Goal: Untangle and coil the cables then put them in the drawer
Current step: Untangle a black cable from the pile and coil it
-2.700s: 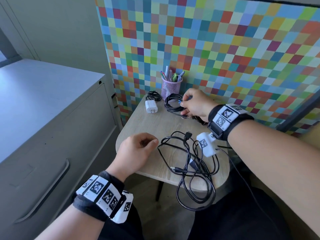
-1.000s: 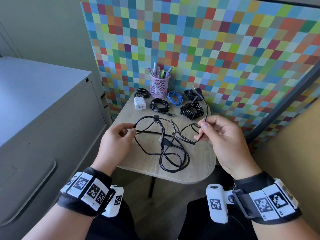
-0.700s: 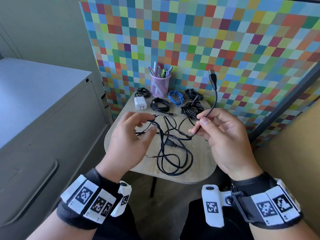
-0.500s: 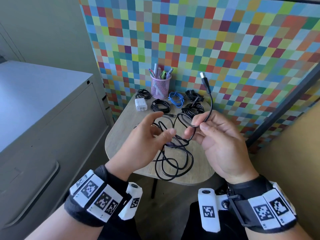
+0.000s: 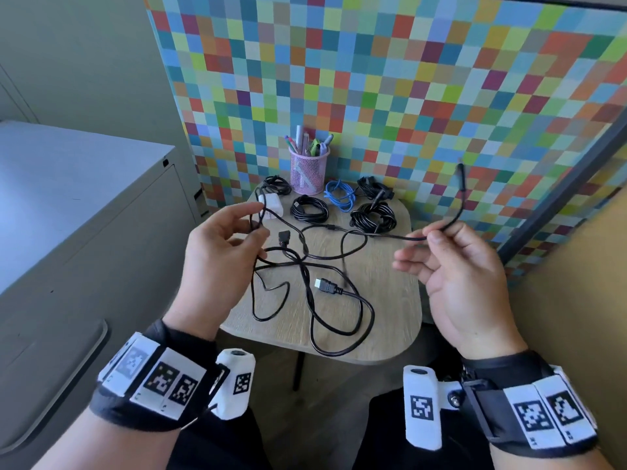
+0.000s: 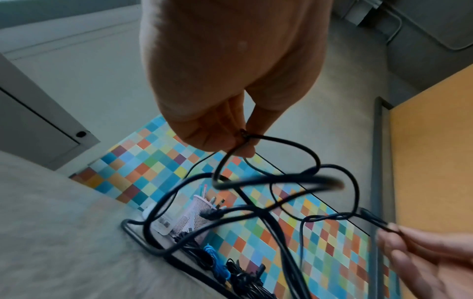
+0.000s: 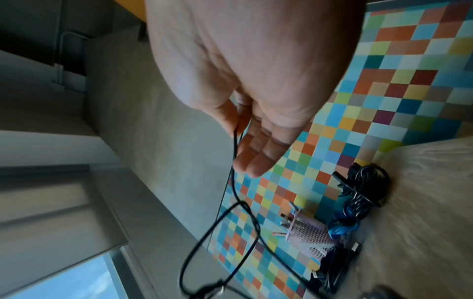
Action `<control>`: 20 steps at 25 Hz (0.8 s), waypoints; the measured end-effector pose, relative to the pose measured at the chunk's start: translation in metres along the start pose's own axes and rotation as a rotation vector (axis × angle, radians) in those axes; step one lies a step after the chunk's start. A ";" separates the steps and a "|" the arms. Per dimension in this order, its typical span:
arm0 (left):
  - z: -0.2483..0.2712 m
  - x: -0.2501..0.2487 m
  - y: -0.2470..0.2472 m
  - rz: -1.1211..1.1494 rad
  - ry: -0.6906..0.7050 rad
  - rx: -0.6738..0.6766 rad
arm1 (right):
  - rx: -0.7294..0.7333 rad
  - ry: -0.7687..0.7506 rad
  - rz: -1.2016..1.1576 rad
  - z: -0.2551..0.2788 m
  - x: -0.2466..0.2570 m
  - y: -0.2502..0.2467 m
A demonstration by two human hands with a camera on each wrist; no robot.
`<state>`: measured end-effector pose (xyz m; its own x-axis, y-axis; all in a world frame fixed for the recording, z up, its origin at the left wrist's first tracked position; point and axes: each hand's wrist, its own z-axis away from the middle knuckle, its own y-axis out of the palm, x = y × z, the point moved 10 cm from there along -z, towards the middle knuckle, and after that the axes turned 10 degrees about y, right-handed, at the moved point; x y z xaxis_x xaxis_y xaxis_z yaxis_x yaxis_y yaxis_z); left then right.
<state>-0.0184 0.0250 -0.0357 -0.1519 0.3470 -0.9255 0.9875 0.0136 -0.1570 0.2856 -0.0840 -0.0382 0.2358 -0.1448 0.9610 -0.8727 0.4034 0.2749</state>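
A loose tangle of black cables (image 5: 305, 283) lies on the small wooden table (image 5: 390, 307), with one free plug (image 5: 325, 285) in its middle. My left hand (image 5: 258, 220) is raised over the table's left side and pinches a loop of that tangle (image 6: 243, 139). My right hand (image 5: 429, 239) is held to the right and pinches a thin black cable (image 7: 235, 133) between thumb and forefinger. That cable's end plug (image 5: 460, 169) sticks up past the hand. The thin cable runs leftward from the right hand into the tangle.
Coiled cables sit at the table's back: black coils (image 5: 309, 210) (image 5: 373, 217), a blue coil (image 5: 340, 195), and a white charger (image 5: 271, 203). A pink pen cup (image 5: 308, 171) stands by the chequered wall. A grey cabinet (image 5: 84, 232) with a drawer handle (image 5: 54, 385) is on the left.
My hands have drawn apart, left going left and right going right. The thin cable is now stretched between them and the tangle has spread out on the table.
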 end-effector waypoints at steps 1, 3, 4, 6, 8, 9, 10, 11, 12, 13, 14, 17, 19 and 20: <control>-0.002 0.003 -0.005 -0.019 -0.007 -0.020 | -0.037 -0.016 -0.015 -0.002 0.003 -0.007; -0.004 0.007 -0.008 -0.093 -0.013 0.000 | -0.098 -0.031 -0.041 -0.004 0.010 -0.019; -0.005 0.009 -0.007 -0.139 -0.010 0.035 | -0.115 -0.031 -0.049 -0.005 0.011 -0.022; -0.004 0.012 -0.002 -0.208 -0.001 0.091 | -0.113 -0.018 -0.059 -0.005 0.010 -0.020; -0.003 0.012 0.003 -0.289 0.028 0.124 | -0.095 0.003 -0.073 -0.004 0.007 -0.015; -0.003 0.010 0.005 -0.333 0.050 0.137 | -0.094 0.018 -0.085 -0.004 0.005 -0.014; -0.003 0.010 0.007 -0.354 0.063 0.141 | -0.096 0.040 -0.094 -0.005 0.002 -0.014; -0.004 0.009 0.007 -0.353 0.067 0.137 | -0.102 0.065 -0.090 -0.006 -0.001 -0.013; -0.004 0.009 0.007 -0.343 0.069 0.129 | -0.107 0.092 -0.067 -0.006 -0.006 -0.011; -0.003 0.007 0.007 -0.339 0.083 0.121 | -0.108 0.119 -0.027 -0.007 -0.012 -0.010; -0.002 0.002 0.009 -0.355 0.121 0.117 | -0.101 0.139 0.018 -0.008 -0.018 -0.008; 0.010 -0.024 0.030 -0.508 0.389 0.180 | -0.064 0.163 0.160 -0.009 -0.032 0.000; 0.025 -0.036 0.058 -0.583 0.561 0.338 | -0.019 0.164 0.327 -0.007 -0.035 0.008; 0.030 -0.036 0.071 -0.623 0.603 0.436 | 0.002 0.158 0.441 -0.007 -0.037 0.011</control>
<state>0.0560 -0.0151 -0.0239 -0.4756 0.8194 -0.3200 0.6167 0.0511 -0.7856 0.2705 -0.0682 -0.0703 -0.0957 0.1798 0.9790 -0.9049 0.3941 -0.1608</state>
